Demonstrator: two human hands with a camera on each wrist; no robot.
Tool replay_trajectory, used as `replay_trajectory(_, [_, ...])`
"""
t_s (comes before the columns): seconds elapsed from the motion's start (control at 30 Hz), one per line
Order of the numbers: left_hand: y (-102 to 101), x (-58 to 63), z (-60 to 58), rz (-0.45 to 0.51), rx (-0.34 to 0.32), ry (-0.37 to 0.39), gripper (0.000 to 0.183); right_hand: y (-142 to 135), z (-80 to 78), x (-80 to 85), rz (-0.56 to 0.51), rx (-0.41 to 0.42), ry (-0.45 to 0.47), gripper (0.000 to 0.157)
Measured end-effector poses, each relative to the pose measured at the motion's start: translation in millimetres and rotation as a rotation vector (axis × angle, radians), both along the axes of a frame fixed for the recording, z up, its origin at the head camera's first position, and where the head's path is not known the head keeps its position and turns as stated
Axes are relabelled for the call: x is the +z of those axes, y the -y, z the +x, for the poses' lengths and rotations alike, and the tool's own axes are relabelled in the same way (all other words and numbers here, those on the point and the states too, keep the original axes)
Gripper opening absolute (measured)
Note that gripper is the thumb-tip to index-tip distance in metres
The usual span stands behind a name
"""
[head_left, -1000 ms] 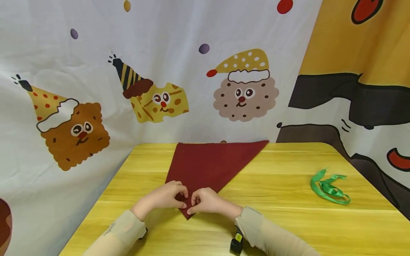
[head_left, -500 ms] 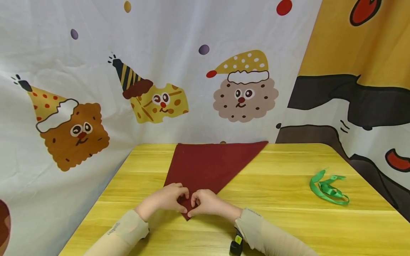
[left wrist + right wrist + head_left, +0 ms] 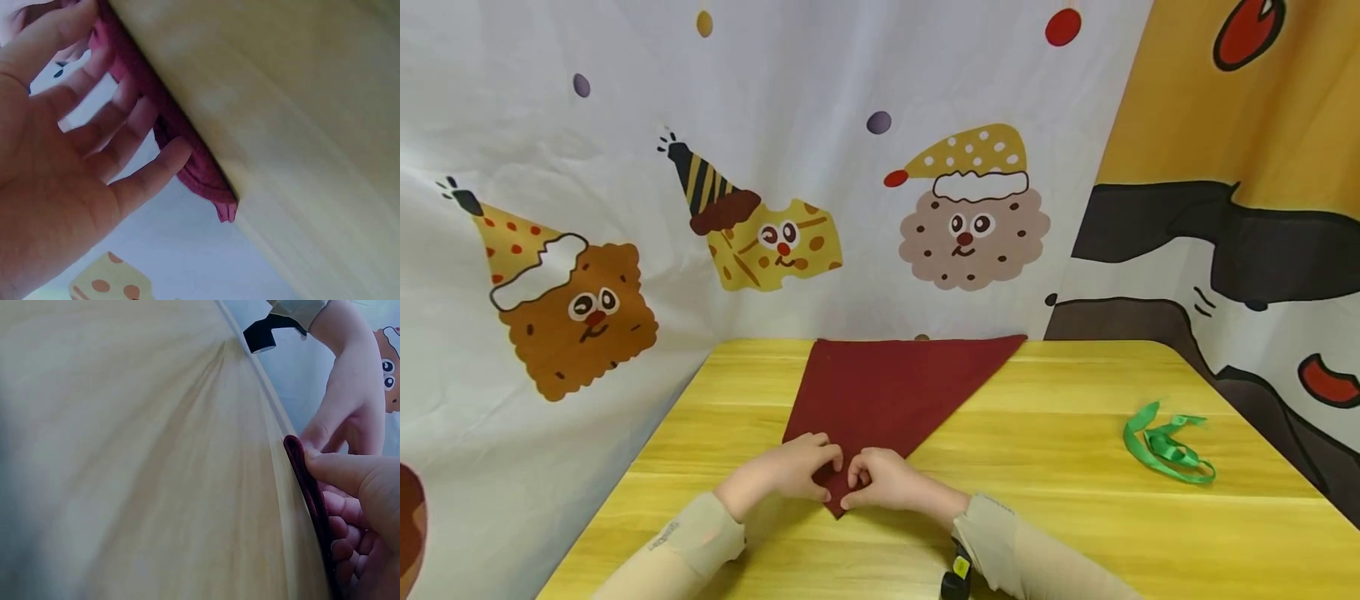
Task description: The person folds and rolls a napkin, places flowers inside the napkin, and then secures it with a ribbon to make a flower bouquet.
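Note:
A dark red cloth point(image 3: 880, 392), folded to a pointed shape, lies flat with its narrow tip toward the person. My left hand point(image 3: 801, 468) rests its fingertips on the left side near that tip. In the left wrist view, its fingers point(image 3: 140, 187) are spread and loosely bent along the layered edge of the cloth point(image 3: 203, 169). On the other side, my right hand point(image 3: 887, 479) touches the tip with its thumb. The right wrist view has the thumb point(image 3: 340, 469) against the folded edge point(image 3: 306, 481) and the other fingers curled; whether they pinch it is unclear.
A loose green ribbon point(image 3: 1168, 446) lies on the right of the yellow wood-grain table point(image 3: 1045, 433). A printed cloth backdrop point(image 3: 857, 75) hangs behind the table and along its left side. A black wrist device point(image 3: 957, 575) sits below the right sleeve.
Across the last second, my left hand shifts slightly right and down along the cloth. The right hand and the cloth hardly move. The whole head view drifts slightly downward.

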State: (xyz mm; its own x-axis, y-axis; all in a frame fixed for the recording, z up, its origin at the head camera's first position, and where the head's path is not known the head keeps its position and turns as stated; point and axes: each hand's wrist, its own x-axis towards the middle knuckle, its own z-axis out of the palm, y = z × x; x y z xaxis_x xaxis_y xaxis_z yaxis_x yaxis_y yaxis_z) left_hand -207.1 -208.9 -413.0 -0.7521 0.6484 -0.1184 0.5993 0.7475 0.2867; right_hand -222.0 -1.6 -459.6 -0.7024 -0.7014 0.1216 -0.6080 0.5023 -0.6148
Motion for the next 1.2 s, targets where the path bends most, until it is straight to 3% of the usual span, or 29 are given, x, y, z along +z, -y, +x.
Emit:
replay_trajectory(0.17, [1.5, 0.5, 4.1, 0.001, -0.047, 0.067, 0.044, -3.2, 2.6, -6.1, -0.016, -0.007, 0.012, 0.017])
replay_trajectory(0.33, [2.2, -3.4, 8.9, 0.039, -0.102, 0.093, 0.040, -4.4, 4.6, -12.6, -0.045, -0.011, 0.018, 0.015])
replay_trajectory(0.7, [3.0, -10.9, 4.8, 0.042, -0.122, -0.039, 0.021, -3.9, 0.7, -12.0, -0.065, 0.014, -0.017, 0.029])
replay_trajectory(0.97, [3.1, -4.2, 3.3, 0.051, -0.131, -0.051, 0.015, -1.7, -1.7, -5.5, -0.014, 0.051, 0.009, 0.035])
replay_trajectory(1.2, [1.7, 4.0, 2.6, 0.105, -0.113, -0.035, 0.012, 2.8, 0.4, 1.6, 0.040, 0.044, -0.033, 0.040])
